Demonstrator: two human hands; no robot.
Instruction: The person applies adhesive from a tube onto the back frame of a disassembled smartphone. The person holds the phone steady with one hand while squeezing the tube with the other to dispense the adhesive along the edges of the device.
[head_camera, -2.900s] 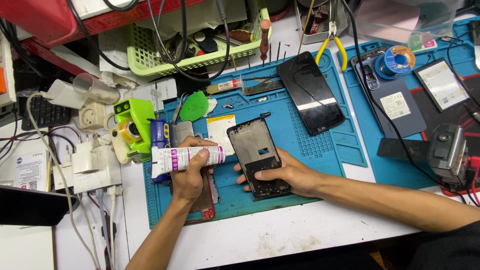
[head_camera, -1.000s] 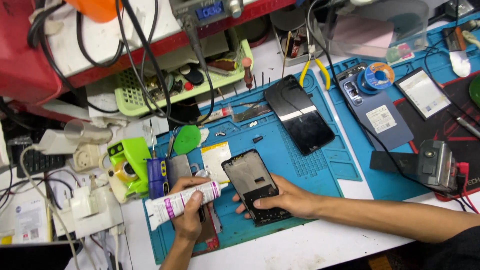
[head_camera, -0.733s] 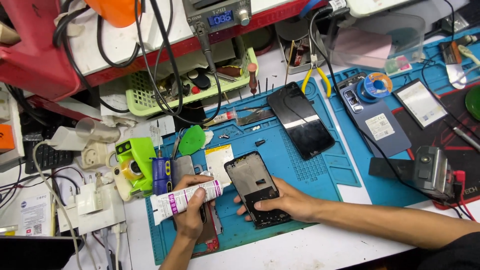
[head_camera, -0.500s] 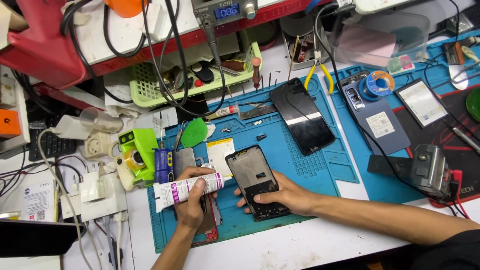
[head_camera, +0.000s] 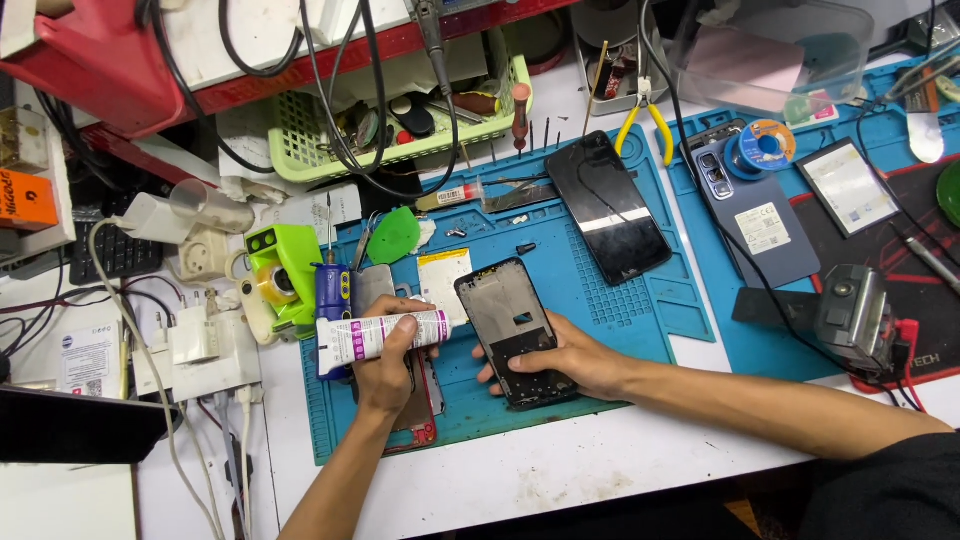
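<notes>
Two hands work over the blue mat (head_camera: 600, 300) on the table. The left hand (head_camera: 385, 360) is clamped around a white glue tube (head_camera: 380, 333), nozzle aimed at the phone frame (head_camera: 515, 330). The right hand (head_camera: 570, 358) pins that frame flat at its lower edge. No adhesive bead is discernible on the frame; the separate dark screen (head_camera: 607, 205) lies well apart, unfitted.

White workbench (head_camera: 560, 480) – blue mat (head_camera: 600, 290), green basket (head_camera: 400, 150) on it
</notes>
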